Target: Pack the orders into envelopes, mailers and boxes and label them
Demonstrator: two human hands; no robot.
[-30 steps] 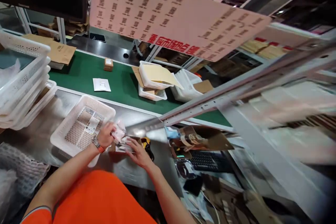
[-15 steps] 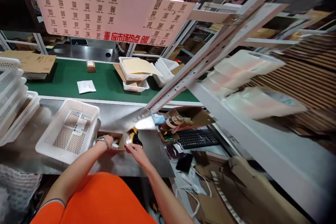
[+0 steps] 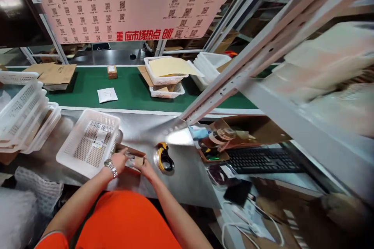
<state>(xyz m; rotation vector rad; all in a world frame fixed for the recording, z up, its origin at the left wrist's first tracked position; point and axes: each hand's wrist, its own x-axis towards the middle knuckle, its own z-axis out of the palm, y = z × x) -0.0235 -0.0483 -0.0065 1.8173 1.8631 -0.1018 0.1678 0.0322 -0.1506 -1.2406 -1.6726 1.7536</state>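
Note:
A small open cardboard box (image 3: 133, 171) sits on the metal bench in front of me. My left hand (image 3: 119, 162), with a watch at the wrist, reaches over its left side, fingers bent at a greyish clear item inside. What those fingertips grip is too small to make out. At the box's right end, my right hand (image 3: 146, 169) pinches a short cardboard flap (image 3: 138, 161), tilted inward over the opening. A yellow and black tape dispenser (image 3: 164, 158) lies right of the box, apart from both hands. Left of the box stands a white plastic basket (image 3: 66, 158) with a labelled packet (image 3: 94, 144) in it.
Stacked white baskets (image 3: 22, 114) stand at the left. Behind the bench runs a green conveyor (image 3: 128, 97) bearing a white packet (image 3: 107, 95), a small brown box (image 3: 112, 72) and more baskets. A slanted metal post (image 3: 214, 99), a keyboard (image 3: 263, 159) and cables are on the right.
My view has shifted, so the bench things sit further right in the picture. My right hand has moved away from beside the tape dispenser, and the box's right flap now leans inward.

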